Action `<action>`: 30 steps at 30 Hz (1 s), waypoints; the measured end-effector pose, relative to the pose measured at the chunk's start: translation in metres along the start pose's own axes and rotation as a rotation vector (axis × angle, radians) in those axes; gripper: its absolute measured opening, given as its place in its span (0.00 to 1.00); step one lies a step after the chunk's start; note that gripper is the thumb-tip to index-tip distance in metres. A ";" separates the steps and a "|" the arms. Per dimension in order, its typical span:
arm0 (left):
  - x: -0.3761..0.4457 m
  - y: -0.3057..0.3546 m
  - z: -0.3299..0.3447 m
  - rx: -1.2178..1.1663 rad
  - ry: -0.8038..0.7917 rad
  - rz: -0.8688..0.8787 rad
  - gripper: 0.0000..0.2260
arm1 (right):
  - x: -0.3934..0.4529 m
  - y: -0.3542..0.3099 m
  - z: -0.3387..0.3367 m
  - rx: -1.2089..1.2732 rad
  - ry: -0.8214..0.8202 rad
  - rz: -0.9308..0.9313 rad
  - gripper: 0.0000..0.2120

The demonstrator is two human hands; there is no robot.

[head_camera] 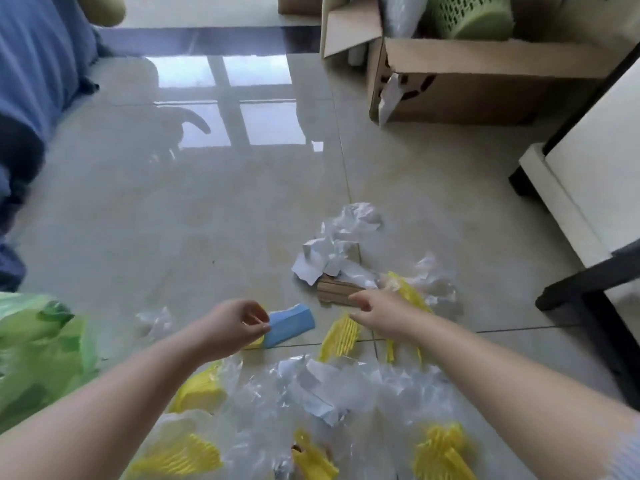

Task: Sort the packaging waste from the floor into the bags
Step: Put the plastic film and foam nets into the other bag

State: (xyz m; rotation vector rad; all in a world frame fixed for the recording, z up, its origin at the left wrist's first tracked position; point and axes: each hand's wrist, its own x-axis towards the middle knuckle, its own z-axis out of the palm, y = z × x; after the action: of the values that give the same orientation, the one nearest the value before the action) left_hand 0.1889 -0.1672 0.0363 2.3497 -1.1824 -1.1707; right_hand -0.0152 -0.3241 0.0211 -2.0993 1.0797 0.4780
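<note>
Because the waste lies scattered right under the person, the nearest floor, from 5 to 7 o'clock, is a loose mix: clear plastic film (pixel 346 386) with crumpled white paper (pixel 322 393) on it, and yellow ribbed foam pieces (pixel 199 389) all around. Nothing here is sorted yet, which I judge puts the task early.

At 8 o'clock a green bag (pixel 38 344) slumps on the floor, close beside the left arm, likely kept within easy reach for dropping things in. Only this one bag shows.

Further out, both arms stretch forward. The left hand (pixel 235 325) has its fingers curled in a loose grip that holds nothing I can see; it hovers just beside a blue block (pixel 289 323), seemingly about to take it. The right hand (pixel 379 311), toward 1 o'clock, has thumb and fingers spread, an open grip touching or nearly touching a small piece of brown corrugated cardboard (pixel 337 294); whether it has contact I cannot tell.

Beyond the cardboard, more white paper and film (pixel 341 244) sit heaped together, with another yellow piece at its right.

Farthest, at 1 o'clock, an open cardboard box (pixel 467 91) stands against the wall holding a green basket (pixel 467 15); blue fabric (pixel 31 71) fills 10 o'clock.
</note>
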 end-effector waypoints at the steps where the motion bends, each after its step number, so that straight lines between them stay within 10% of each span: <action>1: 0.017 -0.007 0.005 0.005 -0.008 -0.023 0.06 | 0.016 0.001 0.009 -0.012 -0.012 -0.011 0.24; 6: 0.082 -0.019 0.038 0.111 0.018 -0.037 0.11 | 0.069 0.011 0.034 -0.004 -0.054 0.000 0.25; 15: 0.118 -0.029 0.079 0.595 0.098 0.026 0.32 | 0.124 0.035 0.021 -0.053 0.416 0.317 0.23; 22: 0.137 -0.024 0.073 0.408 0.068 0.040 0.13 | 0.151 0.036 0.012 -0.109 0.400 0.344 0.44; 30: 0.161 -0.006 0.053 -0.217 0.125 -0.001 0.14 | 0.146 0.034 0.010 -0.220 0.254 0.255 0.41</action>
State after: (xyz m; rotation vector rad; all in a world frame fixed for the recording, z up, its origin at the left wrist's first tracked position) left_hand 0.2077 -0.2803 -0.0890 2.2245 -0.9614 -1.0761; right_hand 0.0423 -0.4098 -0.0881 -2.2683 1.5135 0.4778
